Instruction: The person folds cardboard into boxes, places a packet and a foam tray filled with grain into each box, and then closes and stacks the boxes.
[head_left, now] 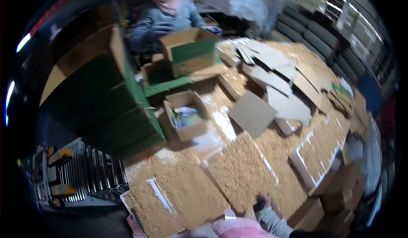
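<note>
Low at the left, my left hand (135, 224), in a partly dark glove, is closed at the side of a white-edged tray (124, 199) filled with tan, sawdust-like grains (191, 199). Most of its fingers are hidden. My right hand (263, 201), with dark-covered fingers curled, rests at the near end of the middle tray of grains (238, 170). What those fingers grip, if anything, I cannot make out. A white strip (161, 195) shows through the grains between the hands and the small carton.
A small carton (193, 131) holds printed packets. Large green-and-brown boxes (106, 97) stand left, beside a roller conveyor (100, 165). Grey cardboard sheets (253, 112) lie across trays. Another filled tray (302, 170) is right. A co-worker (170, 21) stands behind a box (193, 51).
</note>
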Tool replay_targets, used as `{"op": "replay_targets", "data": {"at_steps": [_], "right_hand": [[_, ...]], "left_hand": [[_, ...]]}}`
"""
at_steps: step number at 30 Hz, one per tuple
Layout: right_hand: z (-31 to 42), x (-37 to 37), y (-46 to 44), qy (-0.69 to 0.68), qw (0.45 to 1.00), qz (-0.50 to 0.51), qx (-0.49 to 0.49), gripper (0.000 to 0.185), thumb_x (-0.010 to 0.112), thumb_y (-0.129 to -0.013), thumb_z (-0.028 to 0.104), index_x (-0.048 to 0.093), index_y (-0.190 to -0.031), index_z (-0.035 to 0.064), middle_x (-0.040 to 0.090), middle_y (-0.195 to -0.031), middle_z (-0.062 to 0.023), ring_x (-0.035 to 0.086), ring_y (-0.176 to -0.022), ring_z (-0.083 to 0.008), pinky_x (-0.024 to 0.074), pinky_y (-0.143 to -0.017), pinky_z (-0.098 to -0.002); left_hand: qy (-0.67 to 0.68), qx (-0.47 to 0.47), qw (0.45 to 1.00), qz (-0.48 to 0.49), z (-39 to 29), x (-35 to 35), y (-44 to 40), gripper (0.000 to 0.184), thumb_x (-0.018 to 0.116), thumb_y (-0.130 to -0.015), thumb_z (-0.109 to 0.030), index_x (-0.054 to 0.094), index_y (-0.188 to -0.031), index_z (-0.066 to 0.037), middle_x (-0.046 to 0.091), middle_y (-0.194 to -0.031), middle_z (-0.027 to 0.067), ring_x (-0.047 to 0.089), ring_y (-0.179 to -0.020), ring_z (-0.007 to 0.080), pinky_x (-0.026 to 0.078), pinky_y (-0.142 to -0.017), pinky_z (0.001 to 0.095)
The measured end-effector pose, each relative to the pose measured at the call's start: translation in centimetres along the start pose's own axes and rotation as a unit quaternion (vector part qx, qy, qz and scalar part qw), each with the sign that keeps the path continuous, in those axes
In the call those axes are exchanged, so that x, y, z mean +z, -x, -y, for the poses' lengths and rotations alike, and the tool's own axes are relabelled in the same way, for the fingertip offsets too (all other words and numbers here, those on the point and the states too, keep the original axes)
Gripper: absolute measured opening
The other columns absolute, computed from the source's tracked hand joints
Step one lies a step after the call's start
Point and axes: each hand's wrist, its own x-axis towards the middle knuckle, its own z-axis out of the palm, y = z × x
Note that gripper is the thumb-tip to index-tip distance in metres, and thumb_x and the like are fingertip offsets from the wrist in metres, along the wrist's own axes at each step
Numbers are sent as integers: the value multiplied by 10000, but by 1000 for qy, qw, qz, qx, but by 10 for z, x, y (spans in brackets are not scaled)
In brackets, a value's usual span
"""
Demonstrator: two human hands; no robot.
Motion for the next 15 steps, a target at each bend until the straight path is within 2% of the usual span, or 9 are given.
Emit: {"op": "replay_targets", "data": {"at_steps": [4,5,6,7,9,10,12,14,15], "right_hand": [[-18,-93,10,-73,993,7,95,119,564,-769,159,593,-789,46,564,-727,-57,537,-673,-174,420,-603,-299],[-33,-116,12,-83,990,-16,111,112,571,-768,149,592,-803,45,564,-744,-58,534,-686,-172,415,-607,-294],[-54,-129,14,-65,987,-130,67,85,564,-751,128,565,-747,43,533,-685,-39,504,-639,-170,395,-585,-285],[-81,-163,21,-45,989,-96,106,66,558,-744,107,556,-725,44,520,-662,-36,500,-632,-162,391,-582,-280],[-80,-227,-2,-12,990,-131,49,75,562,-747,110,551,-711,45,520,-682,-29,510,-668,-137,391,-606,-261],[-127,-250,14,-277,907,-226,223,85,572,-722,111,532,-682,47,497,-678,-14,501,-683,-133,395,-633,-252],[-191,-318,10,-346,872,-238,251,87,560,-694,130,503,-664,71,492,-707,-9,501,-705,-139,419,-684,-277],[-242,-383,-14,-481,811,-208,262,67,538,-712,117,527,-735,55,543,-799,-48,537,-795,-178,434,-785,-316],[-271,-414,-29,-557,770,-185,251,109,528,-740,102,566,-809,26,587,-874,-84,564,-874,-209,436,-861,-339]], "left_hand": [[170,-158,960,157,-71,113,106,422,418,-916,-353,384,-1256,-105,506,-1157,150,533,-1065,298,482,-847,431],[150,-142,967,152,-56,121,110,391,394,-926,-342,429,-1211,-77,502,-1167,137,529,-1062,278,479,-848,400],[-9,-32,983,179,-34,127,113,386,396,-927,-332,436,-1202,-64,496,-1178,135,532,-1050,265,479,-843,386],[-159,86,964,193,-7,129,115,382,398,-929,-322,444,-1193,-50,490,-1190,132,536,-1038,252,478,-837,371],[-130,37,981,137,6,179,150,369,450,-915,-282,461,-1158,-3,515,-1144,122,548,-966,215,476,-799,343],[-112,13,988,108,12,203,167,365,476,-908,-261,470,-1140,20,528,-1121,117,555,-930,197,475,-781,328],[57,-29,983,171,11,296,230,396,553,-875,-213,441,-1154,45,531,-1073,106,542,-899,182,463,-760,319],[-55,54,981,176,15,375,276,290,550,-876,-212,543,-1039,28,595,-894,78,560,-749,153,471,-648,290],[-93,-23,982,164,30,401,286,210,544,-878,-200,598,-877,3,588,-703,22,517,-626,103,433,-554,280]]}}
